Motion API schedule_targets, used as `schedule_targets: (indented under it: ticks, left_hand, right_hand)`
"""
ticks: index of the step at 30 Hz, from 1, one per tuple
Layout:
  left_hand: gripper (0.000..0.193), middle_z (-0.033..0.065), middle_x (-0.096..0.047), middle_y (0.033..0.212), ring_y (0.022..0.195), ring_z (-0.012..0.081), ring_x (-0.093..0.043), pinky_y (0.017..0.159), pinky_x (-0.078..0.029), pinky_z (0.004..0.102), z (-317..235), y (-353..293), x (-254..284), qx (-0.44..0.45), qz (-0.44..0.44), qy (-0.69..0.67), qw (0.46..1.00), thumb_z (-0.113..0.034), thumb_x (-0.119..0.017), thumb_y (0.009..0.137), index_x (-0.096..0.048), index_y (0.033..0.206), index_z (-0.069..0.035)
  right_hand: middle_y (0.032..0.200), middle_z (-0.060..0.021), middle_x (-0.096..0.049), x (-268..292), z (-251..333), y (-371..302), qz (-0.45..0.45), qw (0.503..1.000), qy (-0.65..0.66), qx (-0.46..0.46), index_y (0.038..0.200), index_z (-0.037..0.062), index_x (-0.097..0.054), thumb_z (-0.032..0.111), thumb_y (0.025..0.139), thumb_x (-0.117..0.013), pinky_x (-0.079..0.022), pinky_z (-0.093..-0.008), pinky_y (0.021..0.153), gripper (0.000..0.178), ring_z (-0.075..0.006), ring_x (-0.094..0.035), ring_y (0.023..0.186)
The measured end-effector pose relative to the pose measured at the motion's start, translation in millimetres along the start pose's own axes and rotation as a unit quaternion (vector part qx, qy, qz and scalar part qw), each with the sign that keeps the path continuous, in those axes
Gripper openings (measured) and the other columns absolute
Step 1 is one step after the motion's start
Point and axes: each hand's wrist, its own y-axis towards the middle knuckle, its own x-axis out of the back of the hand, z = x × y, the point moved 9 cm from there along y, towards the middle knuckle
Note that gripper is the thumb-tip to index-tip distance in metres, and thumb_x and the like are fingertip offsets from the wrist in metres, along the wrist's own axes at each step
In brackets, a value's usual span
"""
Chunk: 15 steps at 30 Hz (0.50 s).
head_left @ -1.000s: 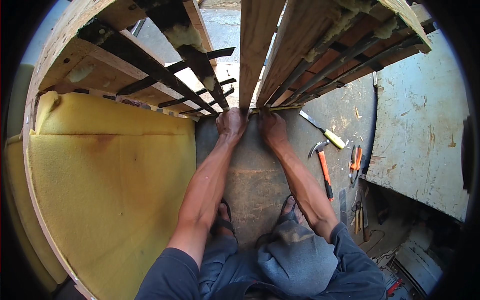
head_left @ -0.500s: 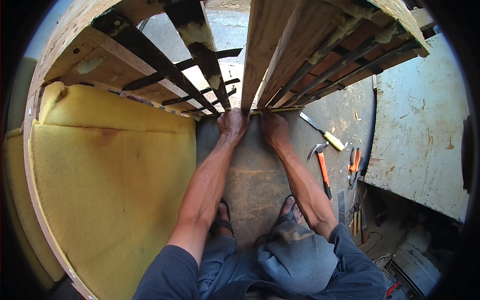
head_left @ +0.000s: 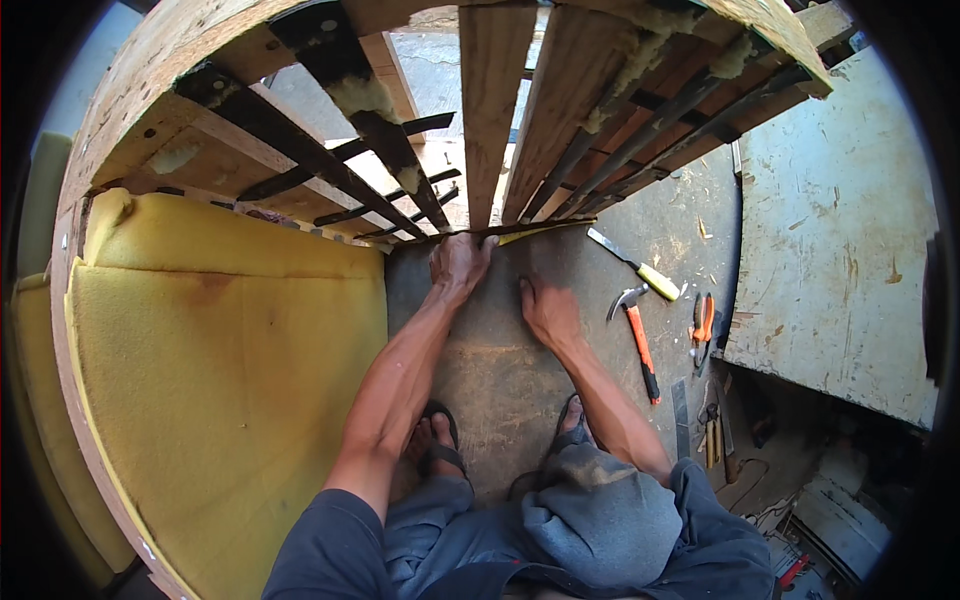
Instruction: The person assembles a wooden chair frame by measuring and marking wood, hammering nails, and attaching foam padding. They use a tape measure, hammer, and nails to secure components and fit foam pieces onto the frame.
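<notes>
A wooden frame with upright planks (head_left: 497,110) and black straps (head_left: 385,140) stands in front of me. Along its bottom edge lies a thin yellow strip (head_left: 545,231) that looks like a measuring tape's blade. My left hand (head_left: 460,265) is closed at the strip's left end, against the bottom rail, its fingertips partly hidden. My right hand (head_left: 550,308) is apart from the frame, above the floor, with curled fingers and the thumb toward the frame. The inside of that hand is hidden, so whether it holds anything does not show.
Yellow foam (head_left: 230,350) covers the panel on my left. To the right on the dark floor lie a chisel (head_left: 655,280), a claw hammer (head_left: 642,345) and orange-handled pliers (head_left: 704,325). A pale worn board (head_left: 835,240) stands beyond them, with more tools (head_left: 715,435) below.
My right hand has come away from the bottom rail and back toward me. My left hand stays at the rail. The yellow strip's right part is now uncovered. The view has shifted slightly.
</notes>
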Motion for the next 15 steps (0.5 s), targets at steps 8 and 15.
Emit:
schedule_targets:
  ticks: [8,15]
  left_hand:
    - [0.046,0.0234,-0.068,0.107,0.101,0.0458,-0.066,0.084,-0.053,0.0522,-41,-84,-49,-0.118,0.143,-0.005,0.983,-0.045,-0.065,0.093,-0.069,0.106,-0.002]
    - [0.047,0.0233,-0.057,0.126,0.105,0.0471,-0.063,0.087,-0.052,0.0558,-59,-109,-34,-0.145,0.127,0.049,0.98,-0.039,-0.06,0.097,-0.054,0.127,-0.003]
  right_hand:
    - [0.101,-0.0191,-0.061,68,-119,-154,-0.104,0.994,0.021,-0.014,0.113,0.0025,-0.068,0.017,0.088,-0.068,-0.046,-0.0468,0.089,0.028,-0.0377,-0.056,0.098]
    - [0.116,-0.0222,-0.056,121,-200,-132,-0.287,0.95,-0.098,-0.069,0.131,0.0034,-0.057,0.014,0.088,-0.068,-0.042,-0.0494,0.097,0.046,-0.0391,-0.053,0.11]
